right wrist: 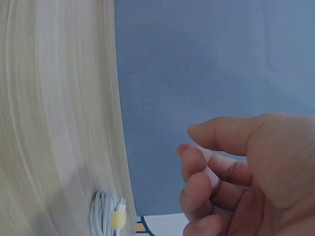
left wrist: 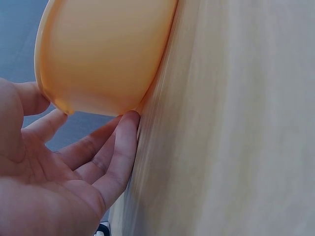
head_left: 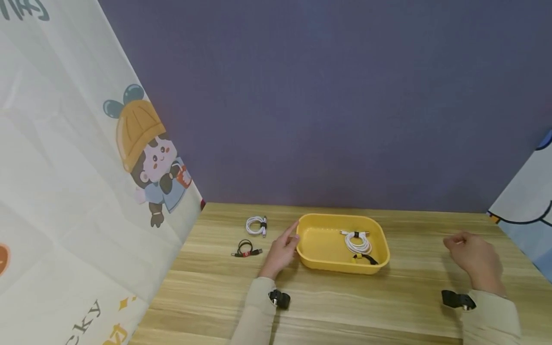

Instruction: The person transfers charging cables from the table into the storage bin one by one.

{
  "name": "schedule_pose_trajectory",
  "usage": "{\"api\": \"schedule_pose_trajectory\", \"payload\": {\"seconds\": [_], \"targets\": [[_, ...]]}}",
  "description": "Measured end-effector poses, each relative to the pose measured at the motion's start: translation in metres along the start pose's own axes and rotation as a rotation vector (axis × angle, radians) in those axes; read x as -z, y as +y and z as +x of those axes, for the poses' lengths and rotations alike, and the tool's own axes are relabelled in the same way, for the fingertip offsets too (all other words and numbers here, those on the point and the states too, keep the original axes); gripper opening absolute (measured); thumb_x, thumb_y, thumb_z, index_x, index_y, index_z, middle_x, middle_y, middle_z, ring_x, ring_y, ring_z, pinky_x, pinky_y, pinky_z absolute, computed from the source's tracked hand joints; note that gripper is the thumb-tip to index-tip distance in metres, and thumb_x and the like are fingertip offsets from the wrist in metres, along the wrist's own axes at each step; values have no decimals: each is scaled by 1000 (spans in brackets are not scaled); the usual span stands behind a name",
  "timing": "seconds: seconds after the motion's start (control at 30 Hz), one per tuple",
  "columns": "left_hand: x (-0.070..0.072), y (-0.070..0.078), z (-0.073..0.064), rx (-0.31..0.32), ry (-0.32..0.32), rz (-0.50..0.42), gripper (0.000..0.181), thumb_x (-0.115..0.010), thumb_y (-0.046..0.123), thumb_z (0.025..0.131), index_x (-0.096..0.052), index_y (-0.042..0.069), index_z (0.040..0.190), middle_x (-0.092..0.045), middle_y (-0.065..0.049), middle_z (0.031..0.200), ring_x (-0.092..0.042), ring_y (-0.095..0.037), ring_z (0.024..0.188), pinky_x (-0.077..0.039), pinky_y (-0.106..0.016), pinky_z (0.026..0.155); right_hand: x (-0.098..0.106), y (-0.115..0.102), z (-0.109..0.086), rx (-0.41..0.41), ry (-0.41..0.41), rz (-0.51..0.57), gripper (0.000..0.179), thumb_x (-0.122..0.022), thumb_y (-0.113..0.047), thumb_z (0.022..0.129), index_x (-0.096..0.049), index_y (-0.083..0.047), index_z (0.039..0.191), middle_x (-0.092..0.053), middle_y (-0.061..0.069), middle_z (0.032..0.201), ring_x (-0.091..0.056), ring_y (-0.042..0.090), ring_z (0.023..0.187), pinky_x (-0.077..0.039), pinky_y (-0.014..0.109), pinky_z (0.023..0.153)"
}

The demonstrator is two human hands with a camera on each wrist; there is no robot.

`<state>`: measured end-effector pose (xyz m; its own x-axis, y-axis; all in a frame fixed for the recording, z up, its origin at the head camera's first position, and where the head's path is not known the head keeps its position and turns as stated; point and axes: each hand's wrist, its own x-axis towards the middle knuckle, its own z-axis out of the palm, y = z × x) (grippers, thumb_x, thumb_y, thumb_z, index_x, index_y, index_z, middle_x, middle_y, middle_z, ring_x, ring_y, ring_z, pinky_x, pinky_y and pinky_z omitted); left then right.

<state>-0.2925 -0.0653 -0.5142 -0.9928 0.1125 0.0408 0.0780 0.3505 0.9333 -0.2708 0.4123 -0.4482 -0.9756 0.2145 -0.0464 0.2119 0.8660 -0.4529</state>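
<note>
A yellow plastic bin (head_left: 340, 266) sits on the wooden table. My left hand (head_left: 280, 253) touches its left end; in the left wrist view the thumb (left wrist: 33, 98) is at the rim and other fingertips rest against the end wall. Inside the bin lie a white coiled cable (head_left: 358, 245) with a black tie and a black cable (head_left: 370, 259) with a yellow tie. Off to the right, my right hand (head_left: 474, 256) hovers over the table, its fingers loosely curled around nothing. Near it, a light grey coiled cable (right wrist: 101, 214) with a yellow tie shows in the right wrist view.
Left of the bin lie a white coiled cable (head_left: 253, 226) with a black tie and a black cable (head_left: 245, 248) with a red tie. A dark blue panel (head_left: 336, 105) stands along the table's back edge. Printed sheets (head_left: 56, 158) hang at both sides.
</note>
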Motion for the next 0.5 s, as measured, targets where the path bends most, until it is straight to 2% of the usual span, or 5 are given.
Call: {"api": "schedule_pose_trajectory", "payload": {"seconds": [0.03,0.1,0.27,0.33,0.5], "targets": [[0,0,0,3,-1,-3,47,-48,34,109,-43,36,156,-74,-13,114,-69,-20,81,-54,-29,70,1,2,0,-12,-14,1,56,-49,-45,104,-61,6,125,-62,37,121,-65,43,85,-48,40,57],[-1,0,-1,9,-2,-10,47,-48,34,109,-43,37,156,-74,-13,115,-69,-20,81,-54,-29,69,1,6,0,-20,-21,12,53,-49,-44,104,-63,5,120,-66,32,103,-62,39,75,-46,40,56],[0,3,-4,14,-2,-20,47,-49,33,109,-43,37,155,-74,-13,115,-69,-21,81,-54,-29,69,0,17,0,-30,-41,17,50,-53,-40,102,-64,8,114,-67,30,96,-62,34,72,-46,39,55],[0,3,-4,9,0,-20,47,-49,34,109,-44,36,156,-74,-13,114,-69,-20,81,-54,-29,70,1,20,0,-47,-62,6,52,-56,-39,101,-64,10,116,-64,36,111,-66,39,82,-48,41,59],[0,3,-1,-3,6,-20,47,-50,37,108,-44,36,155,-74,-11,114,-69,-19,80,-55,-29,71,0,29,0,-88,-89,4,54,-57,-40,100,-63,12,115,-61,39,115,-64,45,89,-50,46,66]]}}
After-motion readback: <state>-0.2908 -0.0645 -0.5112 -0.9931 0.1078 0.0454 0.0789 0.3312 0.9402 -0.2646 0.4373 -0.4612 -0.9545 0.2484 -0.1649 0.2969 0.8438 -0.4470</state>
